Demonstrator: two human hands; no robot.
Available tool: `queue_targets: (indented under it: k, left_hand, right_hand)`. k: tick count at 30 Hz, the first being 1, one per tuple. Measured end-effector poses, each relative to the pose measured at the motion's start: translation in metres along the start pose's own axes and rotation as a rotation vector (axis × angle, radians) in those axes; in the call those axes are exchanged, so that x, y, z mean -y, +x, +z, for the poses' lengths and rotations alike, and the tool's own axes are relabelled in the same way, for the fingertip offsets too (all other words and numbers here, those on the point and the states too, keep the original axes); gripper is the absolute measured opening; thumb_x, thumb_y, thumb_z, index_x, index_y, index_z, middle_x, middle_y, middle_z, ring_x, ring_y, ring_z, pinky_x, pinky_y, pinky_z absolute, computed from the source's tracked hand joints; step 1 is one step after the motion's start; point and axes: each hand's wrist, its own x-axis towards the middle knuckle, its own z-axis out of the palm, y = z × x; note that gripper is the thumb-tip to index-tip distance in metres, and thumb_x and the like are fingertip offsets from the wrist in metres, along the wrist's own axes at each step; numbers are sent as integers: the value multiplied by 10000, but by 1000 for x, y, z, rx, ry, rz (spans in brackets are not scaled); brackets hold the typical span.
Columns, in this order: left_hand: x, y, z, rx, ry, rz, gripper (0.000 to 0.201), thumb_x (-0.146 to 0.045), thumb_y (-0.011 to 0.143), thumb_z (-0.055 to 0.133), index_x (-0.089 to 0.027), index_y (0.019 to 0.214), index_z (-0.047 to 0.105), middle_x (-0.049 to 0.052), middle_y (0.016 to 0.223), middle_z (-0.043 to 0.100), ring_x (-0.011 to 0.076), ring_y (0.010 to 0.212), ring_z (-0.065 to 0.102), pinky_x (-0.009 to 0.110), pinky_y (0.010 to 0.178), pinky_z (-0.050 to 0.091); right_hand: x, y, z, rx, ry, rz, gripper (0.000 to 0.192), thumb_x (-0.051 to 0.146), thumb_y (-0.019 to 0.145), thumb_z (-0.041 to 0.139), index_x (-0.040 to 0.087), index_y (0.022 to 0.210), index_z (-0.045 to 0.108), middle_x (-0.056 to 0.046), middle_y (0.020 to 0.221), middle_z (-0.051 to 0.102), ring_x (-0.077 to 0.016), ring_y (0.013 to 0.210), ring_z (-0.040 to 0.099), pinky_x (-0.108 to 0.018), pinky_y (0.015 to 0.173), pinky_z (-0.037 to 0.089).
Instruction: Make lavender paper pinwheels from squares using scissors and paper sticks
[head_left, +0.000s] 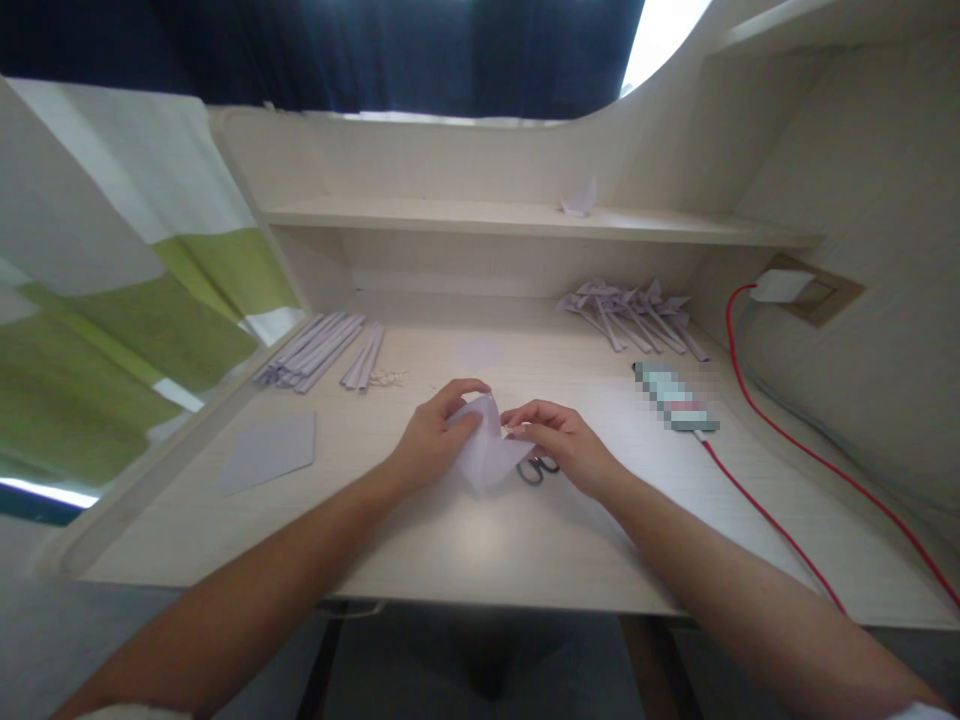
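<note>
A pale lilac-white sheet of paper (480, 455), bent into folds, is held above the desk between my hands. My left hand (439, 430) pinches its upper left part between thumb and fingers. My right hand (559, 435) is closed at the paper's right side, its fingertips pressed round a small cream-coloured piece (505, 432) that touches the paper. What exactly this piece is I cannot make out. Partly hidden under the paper and my right hand lies a pair of scissors (531, 470), with only the dark handle loops showing.
Rolled paper sticks (319, 350) and small cream bits (388, 378) lie at left, behind a stack of paper (270, 452). Paper pinwheel-like pieces on sticks (637, 315) rest back right. A phone (675, 397) charges by a red cable (772, 530). Folded paper (579, 198) stands on the shelf.
</note>
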Motion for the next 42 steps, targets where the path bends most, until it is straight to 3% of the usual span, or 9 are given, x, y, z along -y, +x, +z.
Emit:
queue_targets:
  k: [2, 5, 7, 10, 17, 24, 32, 38, 42]
  left_hand:
    - [1, 1, -1, 0, 6, 27, 355, -217, 875, 522, -248, 1215, 619, 3, 1128, 691, 159, 898, 637, 243, 750, 479]
    - [5, 3, -1, 65, 33, 95, 267, -198, 878, 496, -213, 1034, 711, 9, 1069, 720, 174, 966, 644, 262, 859, 471]
    - [9, 5, -2, 98, 83, 103, 260, -178, 867, 484, -206, 923, 736, 7, 983, 736, 176, 932, 655, 270, 865, 471]
    - [13, 6, -1, 82, 179, 95, 266, -158, 839, 494, -214, 906, 745, 1, 952, 740, 178, 897, 661, 278, 843, 476]
    - [9, 3, 0, 62, 260, 87, 231, -365, 890, 576, -229, 915, 761, 14, 943, 746, 183, 857, 666, 275, 768, 472]
    - [5, 3, 1, 64, 212, 61, 398, -566, 870, 587, -207, 844, 755, 25, 850, 736, 183, 787, 655, 279, 736, 449]
    - [4, 7, 1, 176, 53, -13, 393, -538, 850, 615, -166, 821, 735, 14, 784, 698, 166, 738, 608, 265, 706, 428]
    - [0, 8, -2, 184, -14, -35, 391, -525, 840, 627, -148, 779, 712, 3, 722, 648, 149, 700, 556, 257, 680, 411]
    - [-2, 7, -2, 190, -26, -32, 355, -493, 841, 636, -151, 806, 725, 7, 746, 665, 149, 715, 563, 260, 709, 422]
  right_hand:
    - [1, 0, 0, -25, -30, -6, 93, 272, 769, 715, 216, 842, 714, -33, 1084, 711, -158, 846, 651, -256, 654, 533]
    - [1, 1, 0, -63, -80, -41, 85, 260, 769, 697, 211, 837, 706, -31, 1011, 717, -153, 814, 641, -249, 630, 530]
    - [0, 1, -1, -93, -107, -86, 82, 235, 769, 674, 204, 840, 700, -29, 938, 719, -147, 772, 639, -250, 624, 524]
    - [0, 1, -1, -117, -122, -122, 97, 221, 767, 660, 200, 858, 682, -20, 835, 707, -146, 712, 643, -258, 611, 517]
    - [3, -1, 1, -143, -68, -104, 106, 291, 802, 648, 207, 855, 611, -43, 980, 724, -180, 821, 668, -280, 634, 536]
    - [6, -5, 5, -56, -24, -113, 70, 259, 833, 639, 203, 845, 599, -44, 945, 718, -172, 802, 666, -326, 708, 557]
    - [10, -7, 7, 6, 50, -108, 105, 247, 838, 658, 193, 859, 570, -56, 988, 734, -194, 803, 728, -344, 731, 552]
    - [12, -7, 9, 8, 86, -71, 149, 270, 829, 674, 196, 858, 548, -29, 843, 731, -218, 778, 749, -354, 732, 554]
    - [10, -7, 9, 12, 75, -83, 165, 285, 825, 692, 198, 866, 559, -34, 880, 729, -212, 785, 745, -371, 754, 565]
